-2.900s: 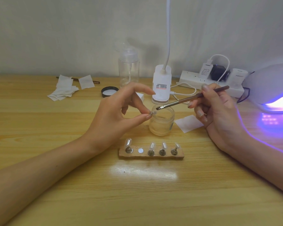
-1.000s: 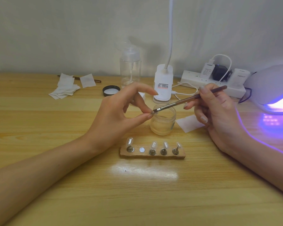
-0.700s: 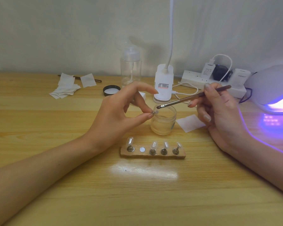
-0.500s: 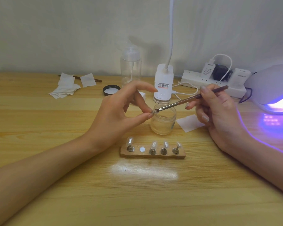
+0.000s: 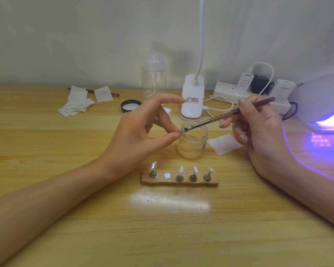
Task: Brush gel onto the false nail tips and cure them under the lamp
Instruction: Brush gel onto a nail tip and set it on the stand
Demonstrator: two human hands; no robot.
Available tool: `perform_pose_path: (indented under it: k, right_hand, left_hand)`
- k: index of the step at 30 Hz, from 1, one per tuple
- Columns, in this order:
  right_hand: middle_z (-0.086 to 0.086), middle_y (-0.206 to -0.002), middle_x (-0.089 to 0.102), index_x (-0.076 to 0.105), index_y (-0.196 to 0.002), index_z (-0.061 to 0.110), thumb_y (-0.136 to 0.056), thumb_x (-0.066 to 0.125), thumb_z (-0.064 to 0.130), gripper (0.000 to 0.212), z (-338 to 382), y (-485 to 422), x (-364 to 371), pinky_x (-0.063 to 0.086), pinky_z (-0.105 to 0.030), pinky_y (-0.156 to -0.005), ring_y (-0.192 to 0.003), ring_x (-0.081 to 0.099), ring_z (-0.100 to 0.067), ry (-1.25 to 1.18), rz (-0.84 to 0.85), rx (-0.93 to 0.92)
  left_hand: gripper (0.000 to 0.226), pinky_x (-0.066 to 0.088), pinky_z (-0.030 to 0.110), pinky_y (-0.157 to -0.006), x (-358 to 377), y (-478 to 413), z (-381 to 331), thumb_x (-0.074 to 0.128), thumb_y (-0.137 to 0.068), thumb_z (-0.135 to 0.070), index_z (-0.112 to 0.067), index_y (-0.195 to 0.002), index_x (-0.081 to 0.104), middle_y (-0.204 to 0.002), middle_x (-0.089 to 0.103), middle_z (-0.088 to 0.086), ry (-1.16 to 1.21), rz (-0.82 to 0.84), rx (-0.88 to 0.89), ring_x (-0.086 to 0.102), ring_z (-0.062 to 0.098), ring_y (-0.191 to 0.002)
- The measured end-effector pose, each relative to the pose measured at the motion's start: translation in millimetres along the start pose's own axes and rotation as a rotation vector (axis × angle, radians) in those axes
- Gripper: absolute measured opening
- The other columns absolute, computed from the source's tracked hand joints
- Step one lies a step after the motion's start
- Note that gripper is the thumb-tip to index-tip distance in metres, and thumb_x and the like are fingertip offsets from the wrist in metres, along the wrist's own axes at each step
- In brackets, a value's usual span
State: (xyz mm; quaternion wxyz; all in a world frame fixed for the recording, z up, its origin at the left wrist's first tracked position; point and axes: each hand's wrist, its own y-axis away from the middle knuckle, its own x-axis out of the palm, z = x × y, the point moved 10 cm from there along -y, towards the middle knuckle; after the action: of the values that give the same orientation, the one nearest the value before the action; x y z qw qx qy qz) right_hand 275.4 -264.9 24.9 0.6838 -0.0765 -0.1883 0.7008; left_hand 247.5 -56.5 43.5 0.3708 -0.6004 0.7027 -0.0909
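Both hands meet over the open gel jar (image 5: 193, 146): the left hand (image 5: 141, 135) pinches a small clear nail tip (image 5: 180, 131) between its thumb and a curled finger, forefinger arched free above, while the right hand (image 5: 258, 132) grips a brown brush (image 5: 220, 117) like a pen, its bristles touching that tip. Four more clear tips (image 5: 181, 169) stand upright in the wooden holder (image 5: 179, 183) just in front of the jar. The curing lamp (image 5: 324, 99) glows violet at the right edge of the table (image 5: 46, 143).
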Motion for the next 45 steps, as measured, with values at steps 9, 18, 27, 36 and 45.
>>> perform_pose_path:
  k: [9, 18, 27, 36, 45]
  right_hand:
    - [-0.007, -0.069, 0.07, 0.054, -0.071, 0.032, -0.1, 0.05, 0.03, 0.03, 9, 1, -2, 0.02, -0.025, -0.041, -0.037, 0.03, -0.012, -0.037, -0.017, -0.054]
    - [-0.008, -0.068, 0.069, 0.048, -0.079, 0.023, -0.102, 0.05, 0.023, 0.023, 7, 3, 0, 0.029, -0.015, -0.04, -0.037, 0.032, -0.011, 0.04, -0.009, -0.049]
    - [-0.006, -0.068, 0.07, 0.045, -0.079, 0.024, -0.102, 0.048, 0.027, 0.023, 13, 3, -5, 0.025, -0.02, -0.041, -0.037, 0.032, -0.011, -0.002, -0.042, -0.088]
    - [-0.009, -0.068, 0.069, 0.047, -0.081, 0.022, -0.1, 0.052, 0.027, 0.021, 10, 4, 2, 0.03, -0.014, -0.04, -0.036, 0.033, -0.011, 0.013, 0.004, -0.065]
    - [-0.008, -0.067, 0.068, 0.056, -0.073, 0.033, -0.101, 0.051, 0.027, 0.029, 8, 4, -3, 0.027, -0.016, -0.04, -0.037, 0.034, -0.011, 0.03, -0.028, -0.047]
  left_hand:
    - [0.047, 0.038, 0.047, -0.062, 1, 0, 3, 0.076, -0.083, -0.017, -0.024, -0.127, 0.06, -0.08, 0.072, -0.008, 0.016, 0.009, -0.021, 0.067, 0.021, -0.082]
    - [0.046, 0.04, 0.046, -0.061, 0, 0, 6, 0.078, -0.083, -0.02, -0.026, -0.125, 0.06, -0.08, 0.072, -0.009, 0.027, 0.015, -0.03, 0.067, 0.015, -0.083]
    - [0.045, 0.038, 0.045, -0.06, 0, -1, 9, 0.08, -0.081, -0.019, -0.023, -0.122, 0.062, -0.08, 0.073, -0.008, 0.046, 0.015, -0.037, 0.066, 0.01, -0.079]
    - [0.047, 0.037, 0.046, -0.059, 1, 0, 10, 0.081, -0.079, -0.021, -0.024, -0.121, 0.062, -0.079, 0.073, -0.008, 0.054, 0.022, -0.042, 0.067, 0.007, -0.077]
    - [0.048, 0.039, 0.046, -0.059, 0, 1, 12, 0.081, -0.08, -0.017, -0.023, -0.124, 0.061, -0.08, 0.072, -0.006, 0.079, 0.015, -0.057, 0.07, 0.009, -0.081]
